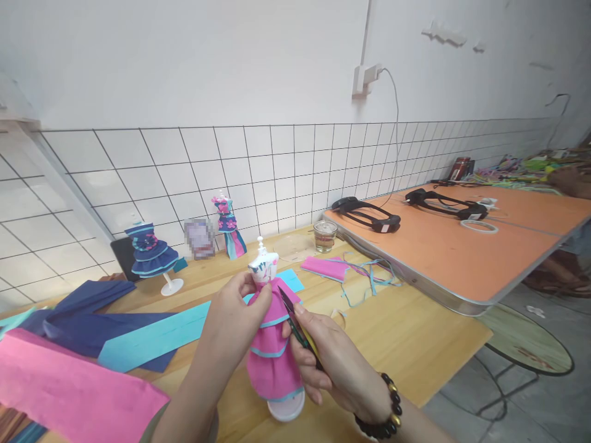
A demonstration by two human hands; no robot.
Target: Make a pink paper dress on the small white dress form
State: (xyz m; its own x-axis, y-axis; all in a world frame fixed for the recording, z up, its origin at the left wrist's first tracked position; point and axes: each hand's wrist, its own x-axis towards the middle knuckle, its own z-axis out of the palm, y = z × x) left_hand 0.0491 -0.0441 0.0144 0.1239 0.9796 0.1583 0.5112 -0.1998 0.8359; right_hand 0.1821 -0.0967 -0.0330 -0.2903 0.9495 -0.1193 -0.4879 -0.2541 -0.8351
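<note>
A small white dress form [263, 266] stands upright on a round white base [287, 408] in front of me. It wears a tiered pink skirt [272, 372] with light blue edging. My left hand [237, 307] pinches the skirt's top at the waist. My right hand [323, 347] is closed around dark snips [295, 320] with yellow on the handle. Their pointed tip lies close to the upper pink tier, right of my left fingers; whether it touches the fabric I cannot tell.
Pink [69, 387], light blue [152, 338] and navy fabric [92, 307] lie at left. Behind stand two dressed miniature forms [150, 249] and a glass [325, 235]. Cut strips [372, 274] lie right. Black headsets [369, 216] rest on the orange table [443, 258]; a person's hand shows far right.
</note>
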